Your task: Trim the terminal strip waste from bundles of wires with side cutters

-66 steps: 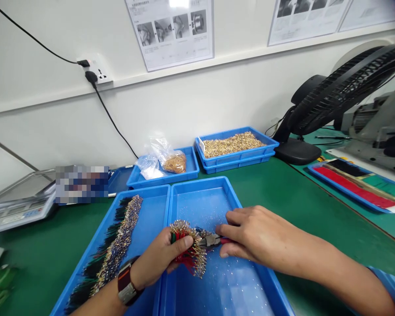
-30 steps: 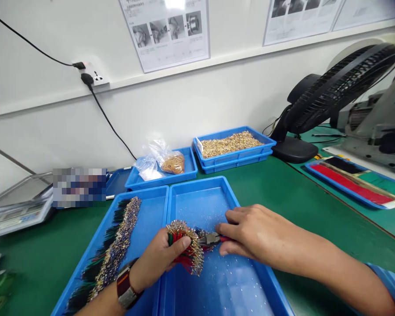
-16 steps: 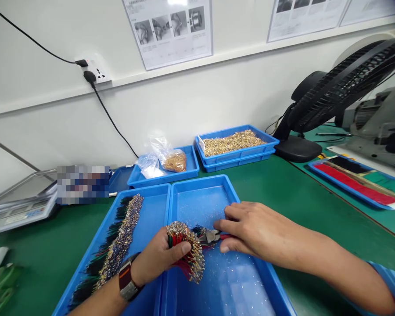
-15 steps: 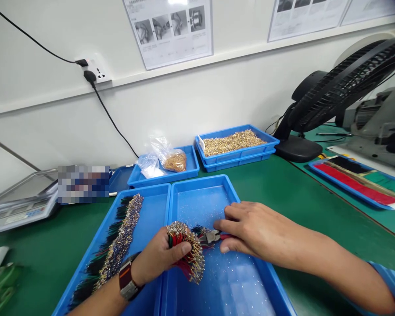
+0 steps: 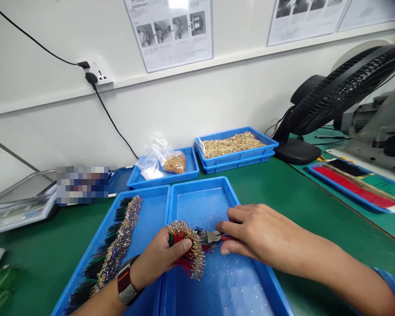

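Left hand (image 5: 161, 254) is clamped around a wire bundle (image 5: 186, 250), its thumb pressed across red and green strands tipped with metal ends, over the near left side of a speckled tray (image 5: 200, 202). Pliers (image 5: 212, 238) are gripped in the right hand (image 5: 250, 230), fingers and thumb closed on red handles largely hidden by the palm, above the same tray. The pliers' metal nose is held against the bundle's side, where its bite, half buried among the ends, cannot be clearly made out. A watch (image 5: 127, 283) is worn on the left wrist. Directly left of the speckled tray, a long row of wires (image 5: 118, 245) is laid out in a second blue tray (image 5: 153, 210). Behind the speckled tray, a clear bag of brown bands (image 5: 176, 162) is held in a smaller tray (image 5: 192, 162), and gold-coloured pieces (image 5: 232, 145) are heaped in the upper of two stacked trays (image 5: 237, 164). Well to the right of the speckled tray, a black fan (image 5: 335, 96) is stood near a shallow tray (image 5: 358, 186) in which red, black and green material is arranged
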{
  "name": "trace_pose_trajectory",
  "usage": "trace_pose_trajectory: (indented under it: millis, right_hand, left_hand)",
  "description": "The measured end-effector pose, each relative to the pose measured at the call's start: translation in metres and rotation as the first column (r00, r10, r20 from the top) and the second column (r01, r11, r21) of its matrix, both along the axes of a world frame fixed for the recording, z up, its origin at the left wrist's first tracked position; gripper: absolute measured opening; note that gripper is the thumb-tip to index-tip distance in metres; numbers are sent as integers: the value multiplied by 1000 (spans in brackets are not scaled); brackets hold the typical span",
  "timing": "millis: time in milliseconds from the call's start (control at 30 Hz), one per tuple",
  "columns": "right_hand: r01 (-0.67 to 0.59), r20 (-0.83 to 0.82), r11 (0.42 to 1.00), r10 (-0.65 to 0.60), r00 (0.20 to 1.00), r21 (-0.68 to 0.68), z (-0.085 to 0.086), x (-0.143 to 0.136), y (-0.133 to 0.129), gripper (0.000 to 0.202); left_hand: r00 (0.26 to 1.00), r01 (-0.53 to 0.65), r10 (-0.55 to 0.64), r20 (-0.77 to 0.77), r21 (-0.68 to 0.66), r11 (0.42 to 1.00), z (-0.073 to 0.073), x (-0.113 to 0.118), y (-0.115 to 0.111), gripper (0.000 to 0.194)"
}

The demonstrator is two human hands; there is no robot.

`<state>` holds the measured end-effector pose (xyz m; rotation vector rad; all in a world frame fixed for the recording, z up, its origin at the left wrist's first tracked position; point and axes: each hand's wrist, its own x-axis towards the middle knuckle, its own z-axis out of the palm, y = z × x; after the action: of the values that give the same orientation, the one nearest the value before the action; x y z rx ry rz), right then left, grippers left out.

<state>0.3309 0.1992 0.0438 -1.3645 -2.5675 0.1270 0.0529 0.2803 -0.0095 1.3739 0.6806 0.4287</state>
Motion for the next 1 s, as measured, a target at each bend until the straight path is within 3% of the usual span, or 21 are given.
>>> trace_pose_trajectory:
  millis: [267, 467, 767, 1000]
  right_hand:
    - [12, 21, 988, -15, 1000, 155, -15, -2, 6, 40]
    - [15, 44, 983, -24, 999, 185, -19, -5, 7, 38]
    - [-3, 63, 998, -1, 998, 65, -16, -4, 4, 37]
    - [-16, -7, 1000, 16, 1000, -21, -8, -3, 2, 40]
  left_hand:
    - [997, 15, -14, -76, 25, 1000, -7, -4, 0, 56]
    - [996, -15, 5, -90, -103, 995, -2, -3, 0, 60]
    - [977, -90, 75, -199, -69, 994, -1, 2, -4, 65]
    - [985, -18, 21, -174, 22, 1000, -1, 0, -1, 61]
